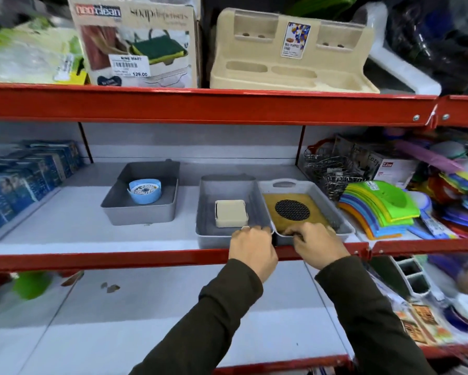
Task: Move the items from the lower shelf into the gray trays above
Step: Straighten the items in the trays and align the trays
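Observation:
Three gray trays stand on the middle shelf. The left tray (113, 205) holds a round light-blue item (144, 191). A cream square item (231, 213) lies in the middle tray (208, 212). The right tray (338, 215) holds a yellow-brown pad with a black mesh disc (292, 210). My left hand (251, 247) grips the front rim of the middle tray. My right hand (318, 243) curls over the front rim of the right tray, fingertips on the pad's near edge. The lower shelf (146, 307) beneath my arms shows only bare white board.
Red shelf rails (146, 106) run across above and below the trays. Blue boxes (24, 180) fill the left of the middle shelf. Wire baskets (330, 169) and stacked colourful cloths (379, 209) crowd the right. A beige stand (289, 55) and a carton (138, 41) sit on top.

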The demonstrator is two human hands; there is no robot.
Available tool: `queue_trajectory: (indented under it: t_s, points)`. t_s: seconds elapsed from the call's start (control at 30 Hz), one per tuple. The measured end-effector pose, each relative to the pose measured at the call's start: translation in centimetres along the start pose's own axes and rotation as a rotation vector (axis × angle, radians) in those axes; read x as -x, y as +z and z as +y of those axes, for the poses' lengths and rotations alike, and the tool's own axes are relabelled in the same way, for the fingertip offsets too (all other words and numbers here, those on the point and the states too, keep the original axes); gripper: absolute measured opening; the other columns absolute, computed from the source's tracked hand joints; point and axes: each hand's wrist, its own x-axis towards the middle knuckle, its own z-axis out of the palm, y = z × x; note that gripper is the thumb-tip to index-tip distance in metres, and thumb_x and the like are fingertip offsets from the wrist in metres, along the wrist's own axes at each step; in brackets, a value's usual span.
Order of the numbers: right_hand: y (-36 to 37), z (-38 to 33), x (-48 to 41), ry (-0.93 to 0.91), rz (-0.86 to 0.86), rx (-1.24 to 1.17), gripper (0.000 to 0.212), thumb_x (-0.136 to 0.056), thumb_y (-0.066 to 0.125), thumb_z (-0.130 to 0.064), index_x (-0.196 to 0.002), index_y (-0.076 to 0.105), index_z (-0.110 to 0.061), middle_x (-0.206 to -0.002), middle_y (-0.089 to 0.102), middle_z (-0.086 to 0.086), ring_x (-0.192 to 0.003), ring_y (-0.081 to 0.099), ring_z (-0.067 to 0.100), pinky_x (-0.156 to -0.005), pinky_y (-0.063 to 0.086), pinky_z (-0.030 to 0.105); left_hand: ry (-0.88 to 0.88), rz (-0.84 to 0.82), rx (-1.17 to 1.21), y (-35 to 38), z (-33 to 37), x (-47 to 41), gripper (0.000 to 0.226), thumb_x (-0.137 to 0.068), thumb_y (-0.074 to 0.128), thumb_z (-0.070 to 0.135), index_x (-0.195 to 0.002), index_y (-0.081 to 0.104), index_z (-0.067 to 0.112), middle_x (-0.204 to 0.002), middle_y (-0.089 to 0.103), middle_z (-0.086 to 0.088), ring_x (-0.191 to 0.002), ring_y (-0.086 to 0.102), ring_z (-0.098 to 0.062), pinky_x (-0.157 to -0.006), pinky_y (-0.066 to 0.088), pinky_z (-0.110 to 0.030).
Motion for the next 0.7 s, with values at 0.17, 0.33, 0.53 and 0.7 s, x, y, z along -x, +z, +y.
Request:
queue_trajectory:
  t_s: [0.17, 0.33, 0.53, 0.7]
  points:
    - [0.2, -2.4, 0.3, -0.038, 0.086, -0.034, 0.043, -0.089, 0.044, -0.018, -0.129, 0.057, -0.029, -0.132, 0.062, 0.002, -0.123, 0.053, 0.028, -0.106, 0.037, 0.044, -0.042, 0.073, -0.01, -1.7, -3.3, -0.3, 0.051, -0.089, 0.045, 0.02, -0.139, 0.051, 0.012, -0.135, 0.06, -0.013, -0.126, 0.053, -0.033, -0.117, 0.034, -0.043]
    - [1.9, -7.7, -0.1, -0.237, -0.012, -0.138, 0.047, -0.089, 0.041, -0.016, -0.131, 0.054, -0.031, -0.137, 0.059, -0.003, -0.129, 0.049, 0.023, -0.103, 0.03, 0.039, -0.463, -0.109, -0.196, -5.1, -14.0, -1.9, 0.067, -0.094, 0.046, 0.027, -0.154, 0.026, 0.005, -0.16, 0.03, -0.02, -0.15, 0.026, -0.038, -0.126, 0.013, -0.049]
    - [4.1, -10.4, 0.1, -0.257, -0.077, -0.189, 0.042, -0.09, 0.041, -0.018, -0.125, 0.058, -0.03, -0.133, 0.062, 0.0, -0.122, 0.053, 0.028, -0.099, 0.031, 0.039, -0.378, -0.118, 0.002, -5.6, -17.8, 1.8, 0.061, -0.085, 0.052, 0.009, -0.145, 0.043, 0.015, -0.145, 0.048, -0.013, -0.132, 0.049, -0.035, -0.11, 0.045, -0.044]
    - [4.4, -10.4, 0.5, -0.255, -0.049, -0.207, 0.039, -0.088, 0.043, -0.021, -0.122, 0.06, -0.03, -0.133, 0.062, -0.005, -0.125, 0.051, 0.019, -0.099, 0.029, 0.039, -0.295, -0.014, 0.141, -5.0, -14.4, 6.2, 0.048, -0.084, 0.052, 0.01, -0.131, 0.053, 0.018, -0.131, 0.057, -0.007, -0.125, 0.051, -0.027, -0.107, 0.047, -0.038]
